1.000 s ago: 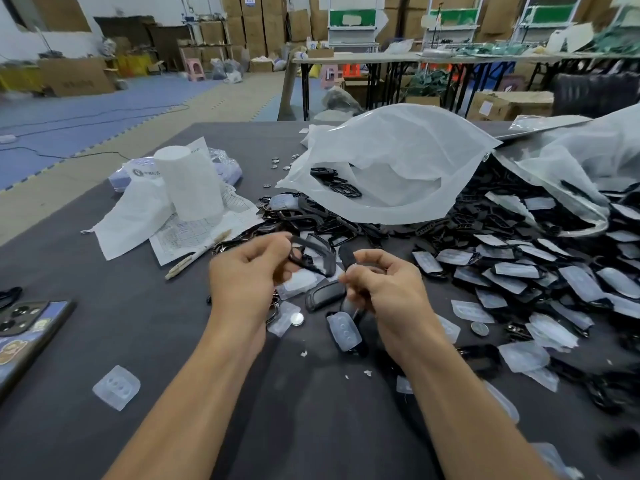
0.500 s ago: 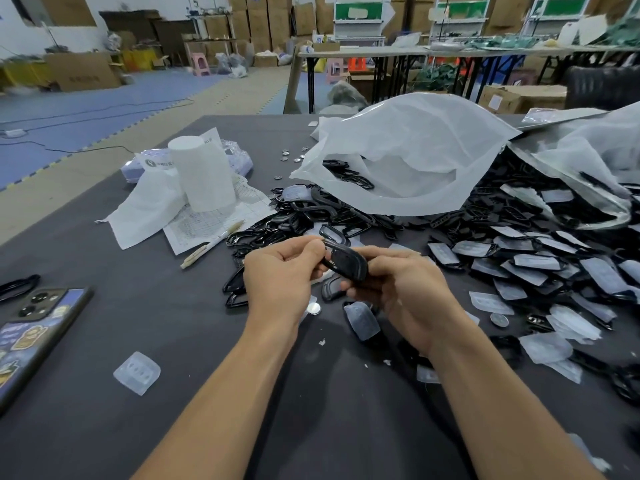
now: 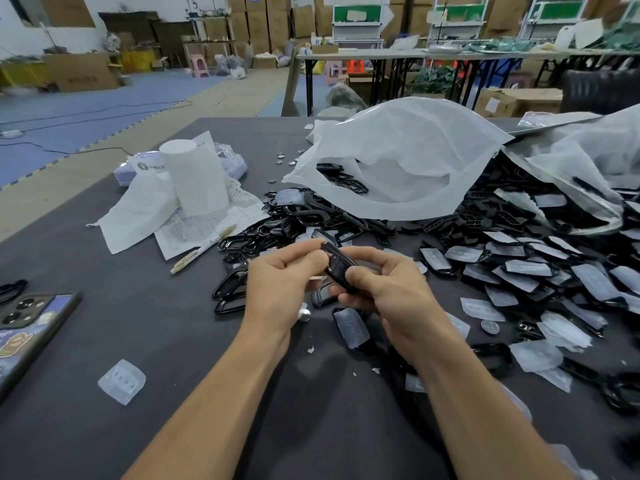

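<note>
Black plastic, the key shell (image 3: pixel 338 264) is held just above the bench (image 3: pixel 114 278) near its middle, left hand (image 3: pixel 280 277) and right hand (image 3: pixel 393 291) both pinching it with curled fingers. Loose shells (image 3: pixel 298 221) and a white bag (image 3: pixel 398 157) crowd behind; the right thumb hides its lower end.

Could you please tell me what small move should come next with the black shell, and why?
Probably squeeze the black plastic key-fob shell together: the left hand pinches its upper end and the right hand grips its lower end.
</note>
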Tool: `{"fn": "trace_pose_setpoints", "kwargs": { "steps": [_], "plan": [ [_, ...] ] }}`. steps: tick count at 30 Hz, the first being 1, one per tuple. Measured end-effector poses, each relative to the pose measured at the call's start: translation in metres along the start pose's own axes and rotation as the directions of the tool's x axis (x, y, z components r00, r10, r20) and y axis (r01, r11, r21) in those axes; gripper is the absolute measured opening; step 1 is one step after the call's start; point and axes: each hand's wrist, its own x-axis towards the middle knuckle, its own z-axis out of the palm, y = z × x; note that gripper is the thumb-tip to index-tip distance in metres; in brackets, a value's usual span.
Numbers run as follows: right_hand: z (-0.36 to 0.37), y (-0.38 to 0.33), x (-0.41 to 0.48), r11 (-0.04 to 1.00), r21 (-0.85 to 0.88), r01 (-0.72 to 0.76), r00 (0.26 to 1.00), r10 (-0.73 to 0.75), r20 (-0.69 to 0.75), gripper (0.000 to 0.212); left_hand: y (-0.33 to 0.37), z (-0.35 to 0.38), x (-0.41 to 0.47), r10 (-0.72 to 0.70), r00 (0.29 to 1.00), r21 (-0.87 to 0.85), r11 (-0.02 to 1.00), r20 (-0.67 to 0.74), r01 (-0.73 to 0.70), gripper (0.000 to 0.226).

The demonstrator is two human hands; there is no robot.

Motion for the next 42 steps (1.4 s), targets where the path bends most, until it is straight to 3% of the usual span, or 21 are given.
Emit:
{"fn": "trace_pose_setpoints", "kwargs": {
  "steps": [3,6,10,16,19,26,29,33,36,39,41,42],
  "plan": [
    [0.002,0.000,0.001,0.999,-0.045,0.027,1.000,-0.028,-0.006,0.029,-0.004,0.007,-0.005,0.004,0.997,0.014,1.000,0.083,-0.006,0.037],
    [0.002,0.001,0.000,0.993,-0.114,0.042,0.999,-0.045,-0.017,0.025,-0.006,0.011,-0.004,-0.001,1.000,-0.003,1.000,0.028,0.001,0.045],
    [0.005,0.004,-0.001,0.986,-0.161,0.052,0.997,-0.060,-0.045,0.019,-0.007,0.012,-0.005,-0.093,0.996,-0.158,0.983,-0.009,0.090,0.043],
    [0.011,0.008,-0.002,0.931,-0.326,0.164,0.971,-0.210,-0.111,0.041,-0.009,0.013,-0.002,-0.220,0.975,-0.339,0.917,0.002,0.208,0.044],
    [0.014,0.008,-0.003,0.907,-0.375,0.190,0.956,-0.258,-0.140,0.038,-0.006,0.015,-0.004,-0.239,0.971,-0.405,0.888,0.003,0.219,0.035],
    [0.014,0.011,-0.001,0.925,-0.355,0.137,0.960,-0.213,-0.184,0.032,-0.003,0.014,-0.004,-0.340,0.940,-0.501,0.812,0.014,0.300,0.029],
    [0.012,0.010,0.000,0.956,-0.266,0.125,0.970,-0.174,-0.171,0.033,0.000,0.013,-0.004,-0.350,0.936,-0.512,0.796,0.044,0.322,0.024],
    [0.012,0.008,0.000,0.983,-0.149,0.108,0.981,-0.130,-0.142,0.032,-0.002,0.011,-0.001,-0.321,0.943,-0.559,0.769,0.085,0.312,0.036],
    [0.013,0.006,-0.002,0.996,-0.023,0.086,0.989,-0.088,-0.122,0.029,-0.004,0.009,0.001,-0.294,0.947,-0.523,0.792,0.126,0.316,0.041],
    [0.012,0.005,-0.004,0.996,0.001,0.094,0.982,-0.092,-0.162,0.030,-0.001,0.009,0.000,-0.247,0.964,-0.397,0.879,0.097,0.265,0.023],
    [0.008,0.006,-0.005,0.960,-0.223,0.168,0.946,-0.221,-0.238,0.026,-0.003,0.009,0.000,-0.236,0.971,-0.189,0.955,-0.018,0.229,0.004],
    [0.007,0.007,-0.005,0.885,-0.416,0.208,0.904,-0.336,-0.264,0.023,-0.005,0.009,0.001,-0.215,0.975,-0.099,0.973,-0.055,0.209,0.012]
  ]
}}
